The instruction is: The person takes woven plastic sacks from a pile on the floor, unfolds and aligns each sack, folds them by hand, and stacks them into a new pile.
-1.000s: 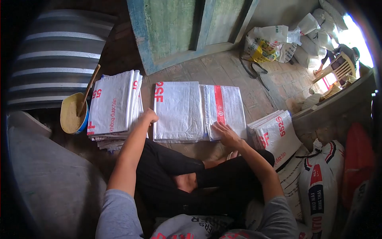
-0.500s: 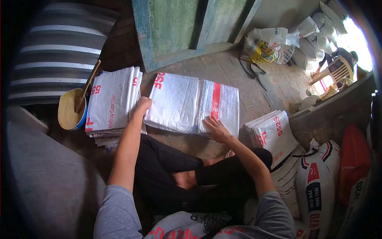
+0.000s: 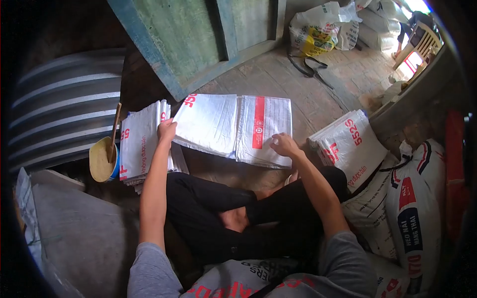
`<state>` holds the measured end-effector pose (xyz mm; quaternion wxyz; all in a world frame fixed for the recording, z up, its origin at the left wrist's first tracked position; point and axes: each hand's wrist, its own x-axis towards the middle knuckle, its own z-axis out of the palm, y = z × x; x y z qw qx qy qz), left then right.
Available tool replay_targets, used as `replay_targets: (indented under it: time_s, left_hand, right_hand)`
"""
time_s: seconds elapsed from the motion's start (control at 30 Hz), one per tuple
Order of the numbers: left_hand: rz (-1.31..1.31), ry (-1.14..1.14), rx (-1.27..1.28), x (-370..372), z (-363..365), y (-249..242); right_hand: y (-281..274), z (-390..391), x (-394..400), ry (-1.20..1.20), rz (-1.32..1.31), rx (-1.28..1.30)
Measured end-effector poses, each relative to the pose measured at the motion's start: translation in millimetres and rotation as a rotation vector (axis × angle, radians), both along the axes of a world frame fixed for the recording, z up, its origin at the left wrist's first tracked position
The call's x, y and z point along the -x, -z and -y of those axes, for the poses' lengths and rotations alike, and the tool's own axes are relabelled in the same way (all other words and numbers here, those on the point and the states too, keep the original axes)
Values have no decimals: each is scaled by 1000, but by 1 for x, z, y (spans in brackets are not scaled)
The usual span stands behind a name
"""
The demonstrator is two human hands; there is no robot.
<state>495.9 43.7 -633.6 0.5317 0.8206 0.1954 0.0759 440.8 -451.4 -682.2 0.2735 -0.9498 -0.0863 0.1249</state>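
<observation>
A flat stack of white printed sacks (image 3: 211, 121) lies on the floor before my crossed legs, beside a second stack with a red band (image 3: 271, 131). My left hand (image 3: 167, 130) grips the left edge of the first stack's top sack. Over the right part of the banded stack is my right hand (image 3: 285, 145), its fingers curled together at the surface; whether they pinch anything is too small to tell. Another stack of folded sacks (image 3: 136, 144) stands left of my left hand. To the right, near my knee, lies a further stack (image 3: 348, 144).
A tub of tan paste (image 3: 102, 161) with a wooden stick stands at the left, by corrugated sheeting (image 3: 64, 109). A blue-green door panel (image 3: 189, 44) is ahead. Filled sacks (image 3: 415, 198) sit at the right. A person (image 3: 415, 25) is by a chair at the far right.
The camera view has turned and shifted. My right hand has gone from fingers spread flat on the banded stack to fingers curled, further right. My left hand stays at the sack's edge.
</observation>
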Motion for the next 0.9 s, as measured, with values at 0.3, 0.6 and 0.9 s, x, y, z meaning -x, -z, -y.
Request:
replay_targets:
  time_s: [0.3, 0.6, 0.9]
  left_hand:
    - [328, 190, -60, 7, 109, -95]
    - [353, 465, -536, 72, 303, -135]
    - [304, 813, -488, 114, 337, -58]
  right_hand:
    - [1, -33, -25, 128, -292, -428]
    - [-67, -14, -21, 341, -654, -1354]
    - [2, 22, -37, 652, -623, -1293]
